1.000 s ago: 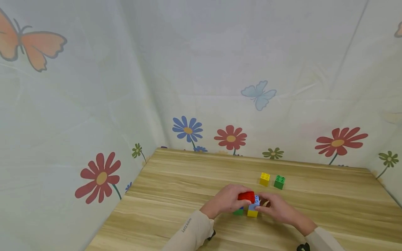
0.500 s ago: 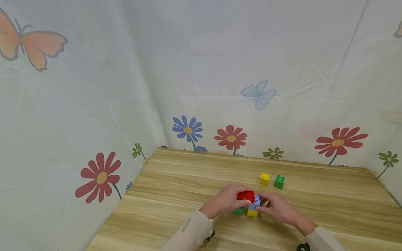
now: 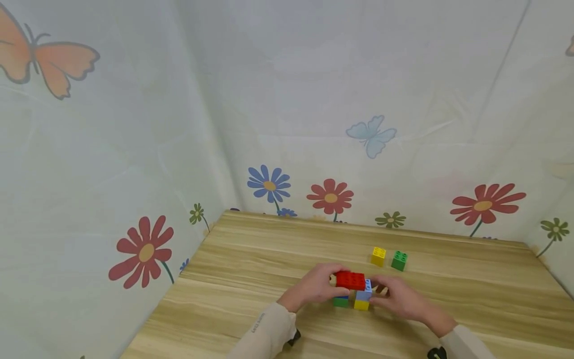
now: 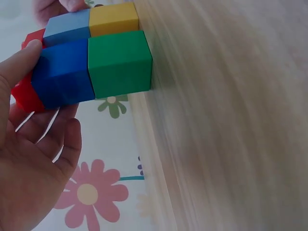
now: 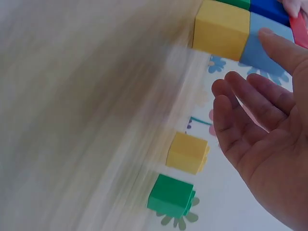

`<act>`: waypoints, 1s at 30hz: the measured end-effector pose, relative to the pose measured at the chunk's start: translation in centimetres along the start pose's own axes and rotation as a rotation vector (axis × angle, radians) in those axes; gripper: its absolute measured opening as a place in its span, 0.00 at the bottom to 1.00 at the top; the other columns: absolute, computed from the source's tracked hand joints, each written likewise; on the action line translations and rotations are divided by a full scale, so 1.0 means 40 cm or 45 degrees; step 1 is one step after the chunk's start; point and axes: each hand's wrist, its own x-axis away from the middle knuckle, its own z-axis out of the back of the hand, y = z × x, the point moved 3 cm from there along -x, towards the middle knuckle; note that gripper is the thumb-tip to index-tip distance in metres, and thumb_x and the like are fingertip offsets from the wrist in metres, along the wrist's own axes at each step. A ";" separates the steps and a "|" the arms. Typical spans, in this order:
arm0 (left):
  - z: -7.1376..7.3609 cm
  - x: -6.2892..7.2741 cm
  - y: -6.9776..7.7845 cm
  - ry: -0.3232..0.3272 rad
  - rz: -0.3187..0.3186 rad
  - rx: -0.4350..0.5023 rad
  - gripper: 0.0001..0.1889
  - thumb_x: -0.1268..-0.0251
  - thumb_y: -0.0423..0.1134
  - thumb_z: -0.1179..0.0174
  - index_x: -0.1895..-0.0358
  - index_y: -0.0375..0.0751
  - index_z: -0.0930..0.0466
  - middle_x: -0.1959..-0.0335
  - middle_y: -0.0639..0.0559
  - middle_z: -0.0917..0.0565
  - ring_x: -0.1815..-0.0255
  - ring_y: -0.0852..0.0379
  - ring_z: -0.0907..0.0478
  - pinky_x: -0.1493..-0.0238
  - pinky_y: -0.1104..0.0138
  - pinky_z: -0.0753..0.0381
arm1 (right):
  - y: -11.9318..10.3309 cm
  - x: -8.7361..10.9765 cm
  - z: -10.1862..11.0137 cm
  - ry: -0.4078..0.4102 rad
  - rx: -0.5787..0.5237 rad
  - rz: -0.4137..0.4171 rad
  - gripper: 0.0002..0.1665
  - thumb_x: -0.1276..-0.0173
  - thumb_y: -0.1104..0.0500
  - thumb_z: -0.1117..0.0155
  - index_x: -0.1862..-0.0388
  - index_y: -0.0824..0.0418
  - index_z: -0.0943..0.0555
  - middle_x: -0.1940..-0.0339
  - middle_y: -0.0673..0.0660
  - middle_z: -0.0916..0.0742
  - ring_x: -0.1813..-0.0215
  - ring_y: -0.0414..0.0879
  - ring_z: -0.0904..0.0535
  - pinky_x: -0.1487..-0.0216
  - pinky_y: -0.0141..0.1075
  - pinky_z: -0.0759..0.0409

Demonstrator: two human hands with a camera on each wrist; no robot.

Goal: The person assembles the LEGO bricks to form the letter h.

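Observation:
A red toy brick (image 3: 351, 280) lies flat across two short stacks. The left stack is a blue brick (image 4: 65, 72) on a green brick (image 4: 120, 65); the right one is a light blue brick (image 5: 268, 41) on a yellow brick (image 5: 221, 29). My left hand (image 3: 311, 285) holds the red brick's left end, thumb on the near side by the blue brick, fingers behind. At the right stack, my right hand (image 3: 401, 298) has its thumb against the light blue brick and its index finger at the far side. Its other fingers hang loosely curled, apart from the bricks.
Behind the hands, a loose yellow brick (image 3: 378, 257) and a loose green brick (image 3: 399, 260) stand side by side, studs up. The wooden table (image 3: 260, 249) meets a cloth backdrop (image 3: 287, 99) printed with flowers and butterflies.
My left hand has drawn slightly left, so more of the red brick's top shows and a gap appears between its left end and my hand. The right hand is nearly still.

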 end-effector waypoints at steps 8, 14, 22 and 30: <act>0.008 0.006 -0.012 0.005 -0.004 0.033 0.17 0.42 0.52 0.35 0.49 0.57 0.22 0.60 0.71 0.21 0.59 0.68 0.27 0.59 0.71 0.26 | 0.020 0.017 0.044 0.186 0.158 -0.015 0.18 0.38 0.61 0.33 0.51 0.66 0.21 0.56 0.58 0.16 0.57 0.52 0.21 0.62 0.37 0.22; 0.010 0.011 -0.011 -0.002 0.017 0.049 0.16 0.41 0.51 0.35 0.51 0.57 0.21 0.62 0.70 0.22 0.60 0.67 0.27 0.61 0.71 0.27 | 0.021 0.026 0.090 0.377 0.287 -0.016 0.16 0.42 0.65 0.30 0.54 0.67 0.19 0.58 0.59 0.16 0.59 0.54 0.20 0.63 0.39 0.20; 0.013 0.012 -0.011 -0.010 0.057 0.098 0.15 0.42 0.53 0.36 0.52 0.59 0.21 0.62 0.69 0.22 0.61 0.65 0.27 0.62 0.70 0.26 | 0.049 0.032 0.155 0.560 0.384 0.004 0.17 0.44 0.67 0.30 0.55 0.70 0.19 0.55 0.66 0.18 0.56 0.60 0.21 0.61 0.49 0.20; 0.015 0.015 -0.011 -0.013 0.072 0.109 0.15 0.42 0.52 0.35 0.52 0.58 0.21 0.62 0.68 0.22 0.61 0.65 0.28 0.62 0.70 0.27 | 0.095 0.030 0.184 0.546 0.367 -0.132 0.23 0.41 0.65 0.32 0.48 0.72 0.24 0.48 0.71 0.22 0.49 0.65 0.25 0.55 0.56 0.23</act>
